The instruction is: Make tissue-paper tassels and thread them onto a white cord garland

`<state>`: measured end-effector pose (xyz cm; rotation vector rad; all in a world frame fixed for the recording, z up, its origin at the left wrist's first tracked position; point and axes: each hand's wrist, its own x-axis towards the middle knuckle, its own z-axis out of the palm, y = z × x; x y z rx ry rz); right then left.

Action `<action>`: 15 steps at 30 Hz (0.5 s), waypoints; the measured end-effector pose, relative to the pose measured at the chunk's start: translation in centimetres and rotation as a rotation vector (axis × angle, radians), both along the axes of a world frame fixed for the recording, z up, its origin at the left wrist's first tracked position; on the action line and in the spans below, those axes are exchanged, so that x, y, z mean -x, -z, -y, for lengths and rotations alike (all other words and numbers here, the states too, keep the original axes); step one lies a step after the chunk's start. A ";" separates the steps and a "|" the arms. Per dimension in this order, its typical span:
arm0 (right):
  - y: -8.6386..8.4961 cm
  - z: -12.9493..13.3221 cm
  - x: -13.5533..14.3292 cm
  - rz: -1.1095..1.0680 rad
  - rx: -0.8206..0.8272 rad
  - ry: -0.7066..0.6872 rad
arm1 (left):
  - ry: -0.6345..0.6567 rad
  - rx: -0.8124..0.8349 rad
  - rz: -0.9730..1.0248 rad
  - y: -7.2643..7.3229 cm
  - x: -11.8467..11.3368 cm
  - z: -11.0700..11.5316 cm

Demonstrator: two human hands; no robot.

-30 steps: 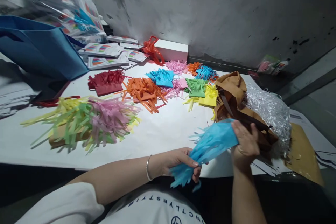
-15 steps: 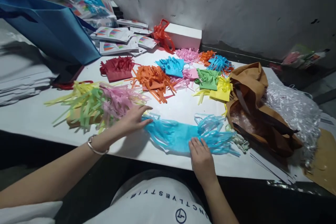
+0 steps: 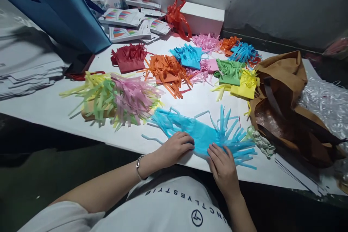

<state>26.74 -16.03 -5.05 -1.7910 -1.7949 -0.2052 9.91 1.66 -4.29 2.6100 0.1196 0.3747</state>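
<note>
A sheet of blue tissue paper [image 3: 201,134], cut into fringe at both ends, lies across the white table in front of me. At its near edge, left of middle, my left hand [image 3: 176,148] has its fingers bent and pressed together on the paper; the thumb is mostly hidden. My right hand [image 3: 224,166] rests with outstretched fingers on the near edge, where the right fringe [image 3: 239,145] begins. The right strips fan outward. Left of the sheet sits a pile of pink fringed paper [image 3: 133,96] and yellow-green fringed paper [image 3: 95,94].
Farther back lie fringed bundles: dark red [image 3: 129,58], orange [image 3: 168,72], blue [image 3: 187,56], green [image 3: 231,70] and yellow [image 3: 246,85]. A brown bag [image 3: 282,72] stands at right, a blue bag [image 3: 59,11] at left. Flat printed boxes [image 3: 122,18] and a white box [image 3: 202,16] are behind.
My left hand has come down and right from the sheet's left fringe to its near edge. The right fringe is more spread out. My right hand remains at the near edge.
</note>
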 end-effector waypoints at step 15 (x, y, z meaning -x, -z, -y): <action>-1.1 0.3 -0.2 -0.281 0.028 0.117 | -0.040 0.043 -0.010 -0.1 0.1 0.5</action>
